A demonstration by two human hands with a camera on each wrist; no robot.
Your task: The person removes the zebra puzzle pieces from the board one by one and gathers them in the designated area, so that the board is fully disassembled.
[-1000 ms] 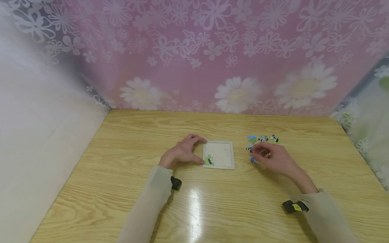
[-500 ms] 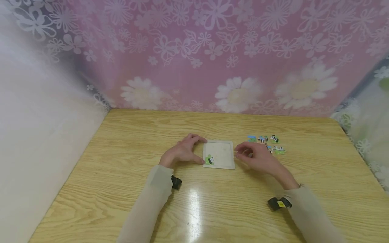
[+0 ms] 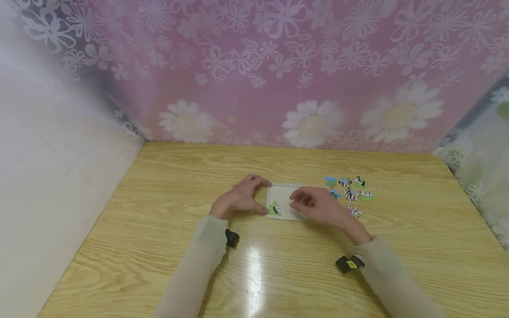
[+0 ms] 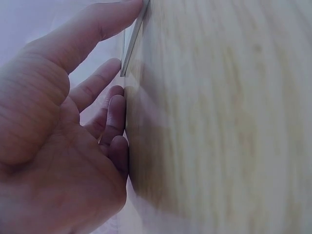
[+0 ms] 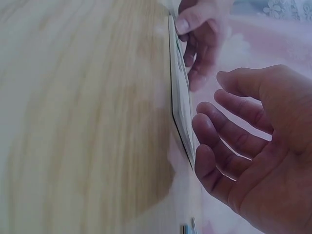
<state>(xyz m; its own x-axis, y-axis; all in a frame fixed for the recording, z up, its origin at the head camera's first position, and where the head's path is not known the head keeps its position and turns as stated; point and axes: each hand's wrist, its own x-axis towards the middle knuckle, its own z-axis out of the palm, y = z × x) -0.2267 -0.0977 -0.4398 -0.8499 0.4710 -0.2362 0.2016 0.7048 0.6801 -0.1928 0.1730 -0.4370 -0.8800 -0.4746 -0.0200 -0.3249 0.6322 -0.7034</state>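
A square white puzzle tray (image 3: pixel 288 216) lies on the table, with one green jigsaw piece (image 3: pixel 275 208) showing a black-and-white animal in its near left corner. My left hand (image 3: pixel 240 197) holds the tray's left side, thumb at the near corner and forefinger at the far corner. Over the tray's right half is my right hand (image 3: pixel 318 205), thumb and forefinger tips brought together. They pinch a puzzle piece that the fingers hide. In the right wrist view the other fingers of the right hand (image 5: pixel 253 136) are loosely bent beside the tray edge.
Several loose jigsaw pieces (image 3: pixel 351 195) with animal prints lie right of the tray, partly behind the right hand. The wood-grain table (image 3: pixel 191 282) meets a pink flowered cloth (image 3: pixel 238 88) at the back and a white one (image 3: pixel 59 176) at the left.
My right hand has moved left from the loose pieces to above the tray, uncovering several pieces. The left hand and the tray have stayed in place.
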